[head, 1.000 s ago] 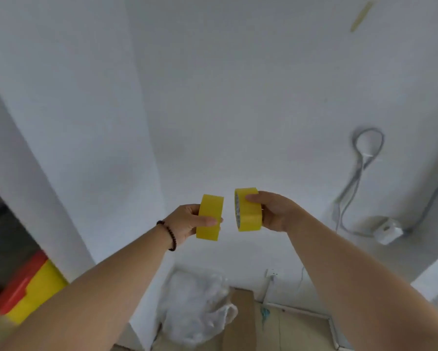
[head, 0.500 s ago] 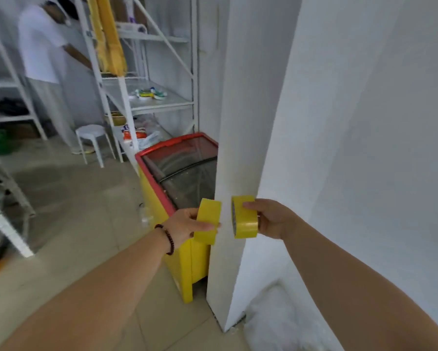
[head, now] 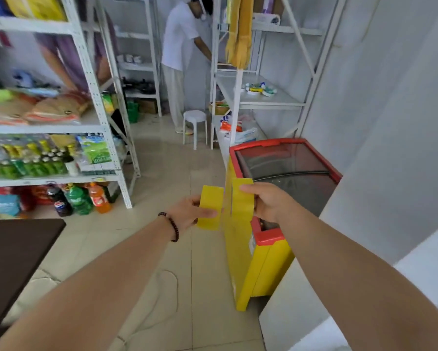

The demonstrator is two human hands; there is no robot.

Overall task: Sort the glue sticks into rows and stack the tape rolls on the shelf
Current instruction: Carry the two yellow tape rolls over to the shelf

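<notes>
Head view: two yellow tape rolls; left hand (head: 186, 213) fingers grip one (head: 210, 207), right hand (head: 269, 202) fingers other (head: 242, 200).

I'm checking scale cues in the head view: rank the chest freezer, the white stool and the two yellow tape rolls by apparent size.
1. Chest freezer, largest.
2. White stool.
3. Tape roll in the right hand and tape roll in the left hand: near alike, unranked. They are much nearer, so their rank against the stool is unsure.
</notes>
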